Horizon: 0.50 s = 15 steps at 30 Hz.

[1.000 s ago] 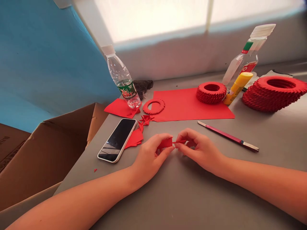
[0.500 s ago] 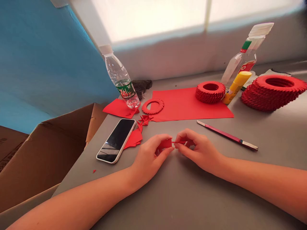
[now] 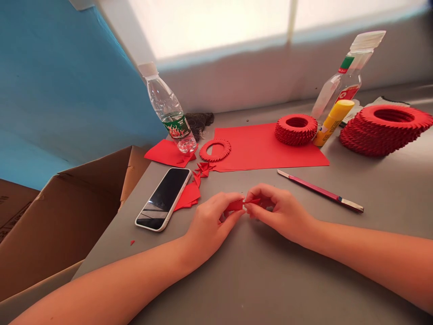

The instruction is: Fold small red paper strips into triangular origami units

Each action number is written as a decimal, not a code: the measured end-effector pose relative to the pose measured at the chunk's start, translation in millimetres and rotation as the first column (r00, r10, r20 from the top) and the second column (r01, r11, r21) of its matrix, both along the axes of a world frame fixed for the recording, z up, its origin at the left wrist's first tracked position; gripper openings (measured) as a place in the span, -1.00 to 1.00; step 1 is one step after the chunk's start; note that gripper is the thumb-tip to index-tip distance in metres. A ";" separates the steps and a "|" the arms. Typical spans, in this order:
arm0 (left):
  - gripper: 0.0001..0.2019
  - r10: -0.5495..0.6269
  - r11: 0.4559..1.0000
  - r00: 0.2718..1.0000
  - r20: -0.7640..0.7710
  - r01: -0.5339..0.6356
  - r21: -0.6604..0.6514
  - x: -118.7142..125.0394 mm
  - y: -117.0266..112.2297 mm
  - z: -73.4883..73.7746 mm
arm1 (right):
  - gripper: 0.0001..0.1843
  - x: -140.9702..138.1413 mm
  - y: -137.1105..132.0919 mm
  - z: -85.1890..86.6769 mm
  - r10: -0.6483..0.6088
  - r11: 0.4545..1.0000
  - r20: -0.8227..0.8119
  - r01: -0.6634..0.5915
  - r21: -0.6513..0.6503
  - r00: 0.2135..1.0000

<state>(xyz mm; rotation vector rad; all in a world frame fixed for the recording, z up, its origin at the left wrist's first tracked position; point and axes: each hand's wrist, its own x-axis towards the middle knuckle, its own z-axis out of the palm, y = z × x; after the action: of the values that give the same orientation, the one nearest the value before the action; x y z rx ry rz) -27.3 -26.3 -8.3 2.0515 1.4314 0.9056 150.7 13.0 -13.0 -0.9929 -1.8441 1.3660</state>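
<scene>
Above the middle of the grey table, a small folded piece of red paper [image 3: 236, 205] is pinched between both hands. My left hand [image 3: 212, 219] grips its left part between thumb and fingers. My right hand [image 3: 279, 207] is closed on its right part, with the fingertips nearly meeting the left ones. The fingers cover much of the paper. Left of the hands lie a stack of small red paper pieces [image 3: 188, 197], several folded red paper units [image 3: 203, 169] and a phone [image 3: 163, 198] with a dark screen.
Large red sheets [image 3: 250, 146] carry a flat toothed ring [image 3: 215, 150] and a stacked ring [image 3: 296, 129]. Rightward are a glue stick [image 3: 333, 123], a taller ring stack [image 3: 385, 131], a clear bottle [image 3: 350, 76] and a slim cutter [image 3: 320, 190]. A water bottle [image 3: 169, 108] and cardboard box [image 3: 84, 203] are left.
Both hands stay almost in place, still pinching the red paper. The paper at the right fingers now shows a wider, tilted face. My left fingers have closed in slightly.
</scene>
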 end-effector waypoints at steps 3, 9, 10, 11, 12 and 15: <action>-0.78 -0.011 1.000 0.999 -0.038 0.012 0.019 -1.0 1.2 -1.4 | -0.96 0.4 1.0 -1.8 0.006 1.000 -0.017 -0.006 -0.029 1.000; -0.74 0.063 0.996 0.993 -0.095 -0.057 0.064 -5.2 6.4 -1.6 | -0.75 -0.3 7.6 3.8 -0.017 0.966 -0.150 -0.022 -0.256 0.989; -0.74 0.070 0.995 0.993 -0.092 -0.064 0.072 -5.8 7.0 -1.4 | -0.74 -0.5 8.6 5.0 -0.030 0.961 -0.156 -0.014 -0.275 0.987; -0.74 0.074 0.995 0.993 -0.091 -0.067 0.078 -6.2 7.4 -1.4 | -0.74 -0.6 9.4 5.9 -0.039 0.959 -0.153 -0.006 -0.283 0.987; -0.74 0.074 0.994 0.993 -0.092 -0.067 0.083 -6.5 7.6 -1.5 | -0.75 -0.6 9.9 6.5 -0.044 0.959 -0.145 0.002 -0.284 0.988; -0.74 0.067 0.993 0.992 -0.107 -0.056 0.103 -7.3 7.6 -2.8 | -0.76 -0.5 9.8 6.4 -0.054 0.962 -0.099 0.025 -0.274 0.994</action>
<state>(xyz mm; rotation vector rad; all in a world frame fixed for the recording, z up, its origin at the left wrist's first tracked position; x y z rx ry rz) -34.6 -18.7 -11.2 2.1717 1.5430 0.9187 150.2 22.8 -6.6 -1.0650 -1.5789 1.6461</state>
